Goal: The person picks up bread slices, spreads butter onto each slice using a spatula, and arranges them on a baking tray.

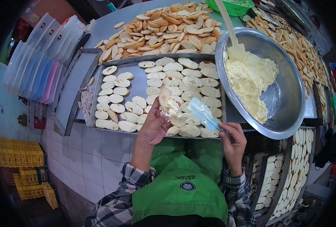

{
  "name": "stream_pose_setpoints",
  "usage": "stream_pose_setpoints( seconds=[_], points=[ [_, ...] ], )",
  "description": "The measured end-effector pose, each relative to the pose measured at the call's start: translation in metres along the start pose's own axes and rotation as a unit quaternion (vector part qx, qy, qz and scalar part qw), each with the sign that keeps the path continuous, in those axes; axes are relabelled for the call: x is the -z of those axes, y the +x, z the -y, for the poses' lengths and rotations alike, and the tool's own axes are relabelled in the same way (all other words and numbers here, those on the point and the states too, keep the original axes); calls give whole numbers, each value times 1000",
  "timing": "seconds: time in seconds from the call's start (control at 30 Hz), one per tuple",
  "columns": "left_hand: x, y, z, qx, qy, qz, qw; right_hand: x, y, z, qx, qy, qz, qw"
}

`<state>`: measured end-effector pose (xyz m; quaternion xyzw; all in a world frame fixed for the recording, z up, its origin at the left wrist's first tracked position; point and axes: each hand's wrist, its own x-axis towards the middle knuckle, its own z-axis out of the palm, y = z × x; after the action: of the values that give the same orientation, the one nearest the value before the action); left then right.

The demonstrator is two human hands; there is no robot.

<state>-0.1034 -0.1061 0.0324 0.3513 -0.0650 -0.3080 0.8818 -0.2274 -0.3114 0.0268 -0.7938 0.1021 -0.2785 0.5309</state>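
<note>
My left hand (154,126) grips an oval bread slice (171,106) with pale cream on its face, held above the baking tray. In my right hand (233,143) is a light blue spatula (202,113), its blade smeared with cream and close to the slice's right side. Below both hands lies the metal baking tray (132,86), with rows of cut bread slices (173,67) on it. To the right, a large steel bowl (285,94) holds a mound of pale yellow cream (249,77). A white spatula (234,47) stands in that cream.
Behind the tray is a heap of bread slices (168,28), with another pile (289,41) at the right. A green basin (234,5) sits at the back. Stacked plastic lids (35,72) and yellow crates (18,153) are on the left. Filled trays (294,174) stand lower right.
</note>
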Motion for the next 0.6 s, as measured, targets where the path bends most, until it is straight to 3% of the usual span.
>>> stream_pose_setpoints(
  seconds=[0.1, 0.17, 0.23, 0.33, 0.43, 0.5, 0.6],
  points=[
    [1, 2, 2, -24, -4, -7, 1000, -3, 0, 6, -30, 62, 45, 997],
    [4, 2, -4, -31, -16, -21, 999, 2, 2, -1, 21, -27, 110, 993],
    [5, 1, -7, -40, -28, -36, 998, 11, 3, -8, 30, -57, 60, 996],
    [1, 1, 0, 9, -11, -25, 1000, 6, 1, -4, -20, 26, 31, 999],
    [-7, 0, 13, 75, 1, -2, 997, -8, 5, -1, 50, 2, 20, 999],
    [-11, -2, 13, 64, 38, 35, 997, -13, 9, -1, 118, -88, -10, 989],
    [3, -7, 14, 105, 81, 48, 990, -17, 21, 6, 120, -113, -67, 984]
  ],
)
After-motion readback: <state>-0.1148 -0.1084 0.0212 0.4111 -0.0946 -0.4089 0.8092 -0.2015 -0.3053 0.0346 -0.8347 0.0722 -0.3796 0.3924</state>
